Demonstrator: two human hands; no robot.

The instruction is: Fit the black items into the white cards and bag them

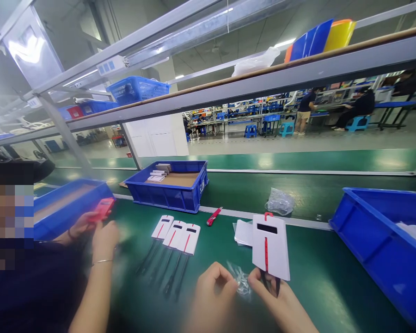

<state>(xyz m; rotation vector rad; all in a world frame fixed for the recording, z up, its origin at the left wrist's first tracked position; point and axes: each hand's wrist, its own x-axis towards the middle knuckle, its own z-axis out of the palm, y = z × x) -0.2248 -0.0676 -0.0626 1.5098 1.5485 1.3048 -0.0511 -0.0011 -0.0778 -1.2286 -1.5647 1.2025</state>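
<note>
My right hand (280, 300) grips the lower end of a flat white card-covered device (277, 249), with a dark window, a red stripe and a red tip at the top. Two black leads come out of its bottom between my fingers. My left hand (215, 291) is closed in a pinch beside a crumpled piece of clear plastic film (242, 283), which lies between both hands and touches the fingertips. Left of my hands, several similar white devices (176, 233) lie in a row, their black leads toward me. Behind the held device are white cards (243, 232).
A co-worker's hands (102, 233) hold a red device (103, 209) at left. A red utility knife (215, 216) and crumpled clear plastic bag (279, 202) lie ahead. Blue bins stand at centre (162, 200) and right (374, 249). A shelf (208, 99) crosses overhead.
</note>
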